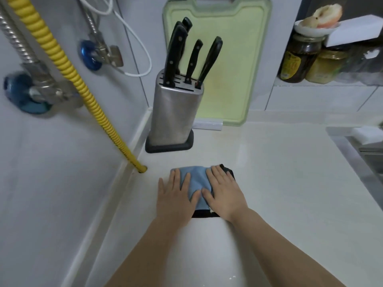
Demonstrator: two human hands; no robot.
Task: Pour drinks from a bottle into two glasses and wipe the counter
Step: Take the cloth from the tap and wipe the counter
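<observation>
On the counter [279,183], both flat, unclenched hands apparently press the blue cloth [195,181].

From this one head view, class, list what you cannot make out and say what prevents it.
- Bottle and two glasses: none in the head view, so the pouring cannot be judged.
- Folded blue cloth with black edging: partly covered by the flat left hand and right hand.
- Steel sink: cut off by the right edge.
- Dark glass jar's label: too blurred to read.
- Knife blades: hidden inside the steel knife block.
</observation>
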